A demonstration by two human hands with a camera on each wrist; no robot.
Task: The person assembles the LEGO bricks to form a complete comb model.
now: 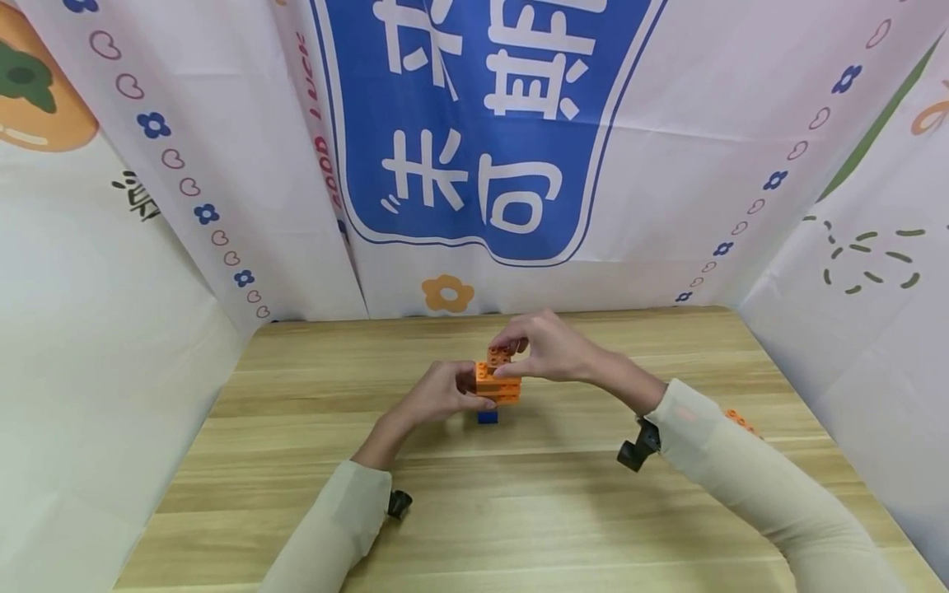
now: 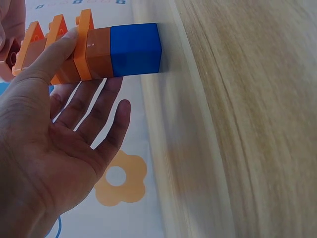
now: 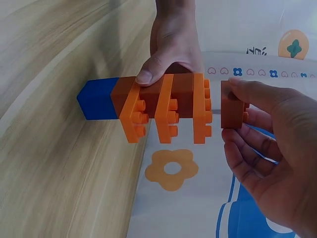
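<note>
A toy brick tower stands on the wooden table: a blue brick [image 1: 488,417] at the bottom, then brown bricks alternating with thin orange bricks [image 3: 199,109] that jut out to one side. My left hand [image 1: 437,391] grips the tower around its middle, thumb on the near side and some fingers behind it. Just above the top orange brick, my right hand [image 1: 552,346] pinches a loose brown brick [image 3: 232,106] between thumb and fingers. In the right wrist view, a narrow gap separates this brick from the studs of the tower.
Partly hidden behind the right sleeve [image 1: 741,469], an orange brick [image 1: 741,422] lies on the table [image 1: 356,362] at the right. A printed white cloth [image 1: 652,214] hangs along the table's back edge, with further white cloth at both sides.
</note>
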